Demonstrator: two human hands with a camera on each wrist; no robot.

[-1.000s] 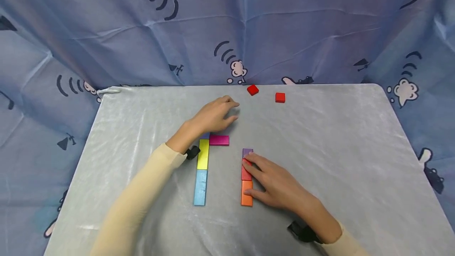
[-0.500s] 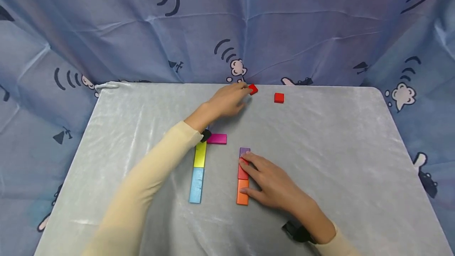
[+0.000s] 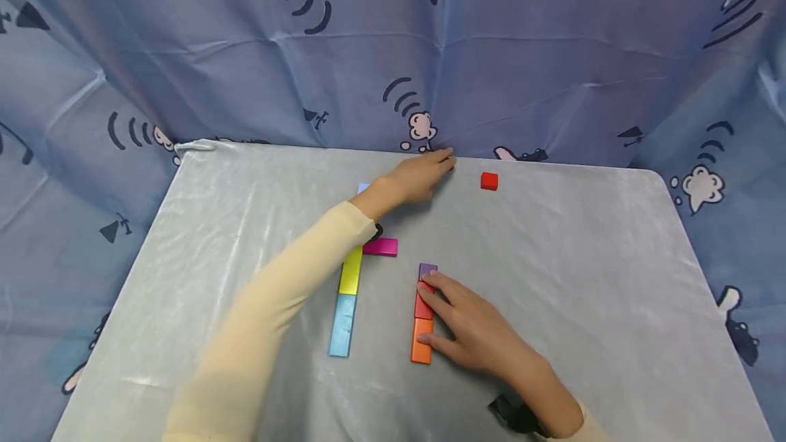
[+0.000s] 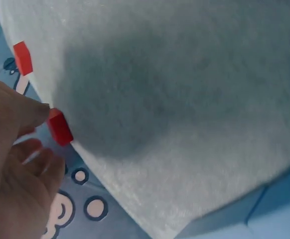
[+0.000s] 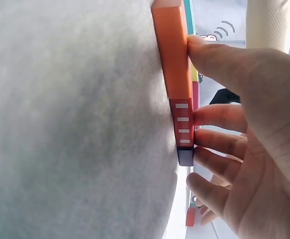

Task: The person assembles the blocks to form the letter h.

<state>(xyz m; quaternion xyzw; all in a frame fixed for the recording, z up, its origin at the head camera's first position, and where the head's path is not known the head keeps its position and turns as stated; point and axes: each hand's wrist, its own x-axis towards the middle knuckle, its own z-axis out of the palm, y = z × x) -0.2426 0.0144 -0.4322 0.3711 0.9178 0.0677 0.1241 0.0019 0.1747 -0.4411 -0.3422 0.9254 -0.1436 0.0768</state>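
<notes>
My left hand reaches to the table's far edge, covering a small red block in the head view. In the left wrist view that red block lies at the edge, thumb tip right at its end and the visible fingers spread below it. My right hand rests its fingertips and thumb on a column of blocks: purple, red and orange. To the left runs a second column with light blue and yellow blocks, partly under the left sleeve. A magenta block juts rightward from it.
Another red block lies near the back edge, right of the left hand. A lavender-blue block shows partly behind the left wrist. The grey cloth-covered table meets a patterned blue curtain behind.
My left hand has moved away and rightward to the far red block, which it now hides in the head view. The right hand stays on its column. The view has shifted slightly.
</notes>
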